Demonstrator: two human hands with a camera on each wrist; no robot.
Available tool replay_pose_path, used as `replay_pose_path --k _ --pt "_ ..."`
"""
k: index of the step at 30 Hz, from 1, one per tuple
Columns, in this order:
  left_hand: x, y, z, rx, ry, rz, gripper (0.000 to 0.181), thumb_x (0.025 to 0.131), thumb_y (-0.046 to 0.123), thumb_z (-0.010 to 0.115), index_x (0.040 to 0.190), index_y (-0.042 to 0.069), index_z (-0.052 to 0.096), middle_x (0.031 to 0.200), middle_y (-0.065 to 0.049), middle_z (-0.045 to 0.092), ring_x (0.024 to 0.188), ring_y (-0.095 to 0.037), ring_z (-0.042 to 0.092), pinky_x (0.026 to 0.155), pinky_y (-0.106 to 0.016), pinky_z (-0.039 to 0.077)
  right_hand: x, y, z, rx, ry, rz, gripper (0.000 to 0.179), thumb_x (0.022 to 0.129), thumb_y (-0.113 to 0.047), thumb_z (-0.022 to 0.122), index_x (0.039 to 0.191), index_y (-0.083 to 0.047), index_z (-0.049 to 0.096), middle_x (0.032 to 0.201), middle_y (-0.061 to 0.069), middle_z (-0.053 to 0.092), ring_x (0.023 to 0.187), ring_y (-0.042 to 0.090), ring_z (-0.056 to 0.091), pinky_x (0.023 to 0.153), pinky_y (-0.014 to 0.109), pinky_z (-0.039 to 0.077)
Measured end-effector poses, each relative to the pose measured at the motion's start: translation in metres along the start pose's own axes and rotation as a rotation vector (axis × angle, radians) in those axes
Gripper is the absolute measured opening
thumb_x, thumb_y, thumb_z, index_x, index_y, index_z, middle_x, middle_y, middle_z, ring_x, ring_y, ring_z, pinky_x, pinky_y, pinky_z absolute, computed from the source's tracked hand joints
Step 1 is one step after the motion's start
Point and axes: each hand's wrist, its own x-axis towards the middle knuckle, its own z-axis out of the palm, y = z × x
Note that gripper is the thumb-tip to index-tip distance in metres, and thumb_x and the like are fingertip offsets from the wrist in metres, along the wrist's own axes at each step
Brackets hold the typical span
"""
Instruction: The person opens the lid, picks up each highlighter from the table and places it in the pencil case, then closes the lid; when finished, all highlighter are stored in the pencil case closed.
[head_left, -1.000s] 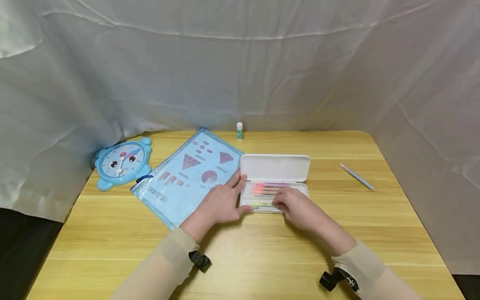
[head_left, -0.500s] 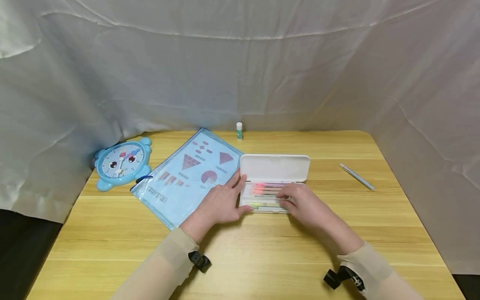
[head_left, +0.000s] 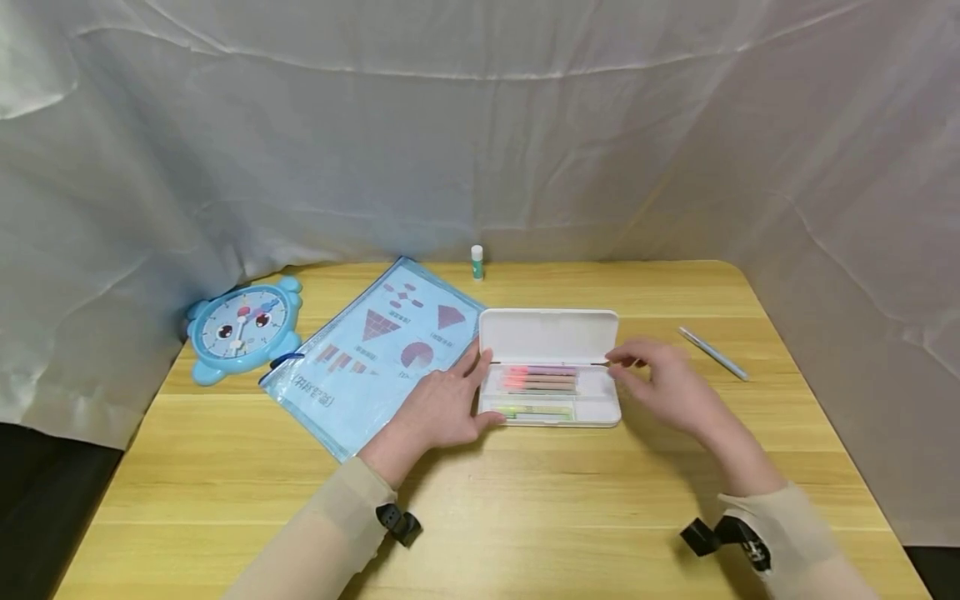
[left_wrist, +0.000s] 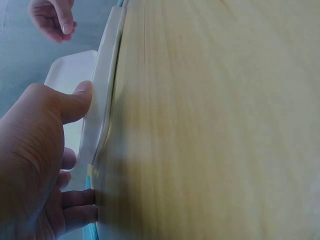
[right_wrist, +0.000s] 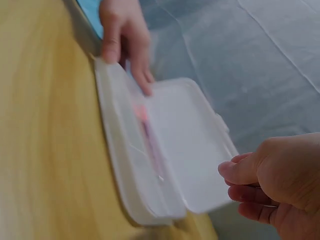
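Note:
A white pencil case (head_left: 600, 408) lies on the table with its lid (head_left: 549, 335) raised at the back. Several slim pens (head_left: 543, 379) with coral-pink ends fill its rear compartment; a yellow-green pen (head_left: 536, 410) lies in the front one. My left hand (head_left: 446, 404) holds the case's left end, thumb at the front corner and index finger by the hinge side. Just off the right end hovers my right hand (head_left: 667, 387), its fingers loosely bent with nothing between them. In the right wrist view this hand (right_wrist: 280, 180) is beside the lid's edge.
A blue document folder (head_left: 360, 367) lies left of the case, partly under my left forearm. Farther left is a blue animal-shaped clock (head_left: 247, 329). A glue stick (head_left: 477, 262) stands at the back, and a pen (head_left: 712, 354) lies at the right. A grey curtain (head_left: 480, 150) surrounds the table.
My right hand has left the pens inside the case and moved right, past its right end. The pens it covered are now visible. The left hand stays in place.

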Motion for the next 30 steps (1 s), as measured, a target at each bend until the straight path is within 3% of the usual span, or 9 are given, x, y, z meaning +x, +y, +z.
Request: replay_pose_path --k 5,10,16,20,30 --pt "0.0 0.0 0.0 0.0 -0.004 0.0 0.103 0.097 0.071 0.06 0.167 0.003 0.028 0.172 -0.021 0.019 0.086 -0.031 0.073 0.08 -0.043 0.057 -0.005 0.015 -0.02 -0.076 0.11 -0.002 0.016 0.093 0.002 0.079 0.109 -0.001 0.078 0.104 0.012 0.076 0.094 0.03 0.068 0.079 0.055 0.053" --pt "0.0 0.0 -0.001 -0.002 -0.008 -0.006 0.102 0.097 0.07 0.059 0.167 0.003 0.027 0.173 -0.02 0.02 0.088 -0.032 0.073 0.082 -0.044 0.057 -0.013 0.031 -0.042 -0.11 0.166 0.086 0.016 0.095 -0.003 0.079 0.11 -0.001 0.078 0.102 0.016 0.076 0.092 0.036 0.069 0.08 0.054 0.05" --pt "0.0 0.001 0.0 0.001 -0.006 -0.007 0.103 0.097 0.071 0.06 0.167 0.003 0.028 0.173 -0.02 0.019 0.088 -0.033 0.073 0.083 -0.045 0.057 -0.023 0.057 -0.059 -0.116 0.21 0.166 0.018 0.095 -0.006 0.08 0.112 -0.002 0.079 0.102 0.017 0.076 0.089 0.04 0.069 0.074 0.03 0.048" --pt "0.0 0.001 -0.001 0.006 -0.006 -0.004 0.103 0.097 0.07 0.06 0.167 0.003 0.027 0.173 -0.02 0.019 0.084 -0.031 0.073 0.081 -0.044 0.057 -0.029 0.074 -0.064 -0.14 0.238 0.191 0.017 0.094 -0.005 0.08 0.111 -0.001 0.079 0.101 0.019 0.076 0.087 0.041 0.07 0.072 0.018 0.044" --pt "0.0 0.001 -0.002 0.006 -0.011 -0.002 0.102 0.097 0.07 0.06 0.167 0.003 0.027 0.173 -0.021 0.018 0.079 -0.03 0.072 0.078 -0.042 0.057 -0.042 0.112 -0.063 -0.155 0.21 0.316 0.023 0.095 -0.007 0.08 0.113 0.007 0.076 0.102 0.028 0.072 0.084 0.044 0.071 0.061 0.015 0.045"
